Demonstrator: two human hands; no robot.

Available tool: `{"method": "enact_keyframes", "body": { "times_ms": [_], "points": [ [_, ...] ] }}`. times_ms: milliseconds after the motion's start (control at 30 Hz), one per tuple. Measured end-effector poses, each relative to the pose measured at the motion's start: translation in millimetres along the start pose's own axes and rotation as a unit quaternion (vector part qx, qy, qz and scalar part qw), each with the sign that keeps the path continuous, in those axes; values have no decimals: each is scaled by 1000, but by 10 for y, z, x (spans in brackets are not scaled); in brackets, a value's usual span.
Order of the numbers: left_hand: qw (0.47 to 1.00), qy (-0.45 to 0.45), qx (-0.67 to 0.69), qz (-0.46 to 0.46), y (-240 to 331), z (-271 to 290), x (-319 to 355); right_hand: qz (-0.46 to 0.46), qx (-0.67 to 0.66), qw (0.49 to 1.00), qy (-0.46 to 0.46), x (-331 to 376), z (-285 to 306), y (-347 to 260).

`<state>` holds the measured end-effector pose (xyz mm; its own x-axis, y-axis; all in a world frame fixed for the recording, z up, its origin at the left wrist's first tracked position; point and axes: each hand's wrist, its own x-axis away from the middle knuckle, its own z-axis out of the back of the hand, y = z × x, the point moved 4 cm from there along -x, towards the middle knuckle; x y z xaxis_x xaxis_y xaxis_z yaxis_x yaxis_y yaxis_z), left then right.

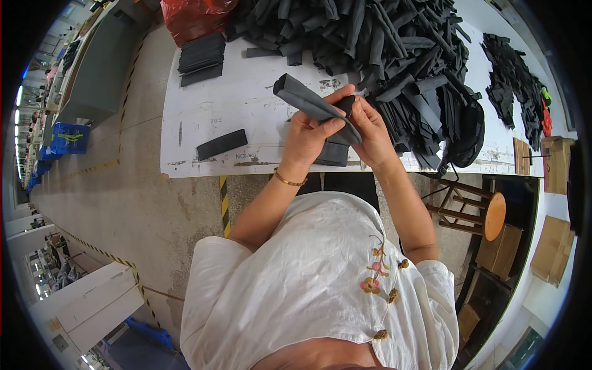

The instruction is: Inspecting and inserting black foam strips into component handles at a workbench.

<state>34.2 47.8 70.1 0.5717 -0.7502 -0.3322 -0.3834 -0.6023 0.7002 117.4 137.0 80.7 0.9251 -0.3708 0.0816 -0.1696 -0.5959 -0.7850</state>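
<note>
Above the near part of the white table [185,123], both hands hold a dark grey fabric tube [305,97]. Its open end points up and to the left. My left hand [310,137] is closed round the tube's middle, thumb on top. At the lower right end, the fingers of my right hand [372,131] pinch the fabric, where a dark rounded part shows between the hands; what it is I cannot tell. A flat dark piece [333,154] lies on the table beneath my hands, partly hidden. Another flat dark piece [222,144] lies alone to their left.
A large heap of dark fabric tubes [382,43] covers the table's far side. Left of it are a neat stack of flat pieces [202,58] and a red plastic bag [194,18]. A black backpack [465,123] sits at the right, near a wooden stool [494,216].
</note>
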Motion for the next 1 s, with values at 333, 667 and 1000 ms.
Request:
{"method": "enact_keyframes", "body": {
  "times_ms": [333,667,1000],
  "points": [
    [998,64,-27,-3,60,-59,-4,-9,-7,1000,2,-37,47,45],
    [955,284,78,-35,448,824,-174,284,693,641,167,409,395,-1144],
    [975,179,131,28,-120,663,-538,234,677,689,111,193,706,-408]
  ]
}}
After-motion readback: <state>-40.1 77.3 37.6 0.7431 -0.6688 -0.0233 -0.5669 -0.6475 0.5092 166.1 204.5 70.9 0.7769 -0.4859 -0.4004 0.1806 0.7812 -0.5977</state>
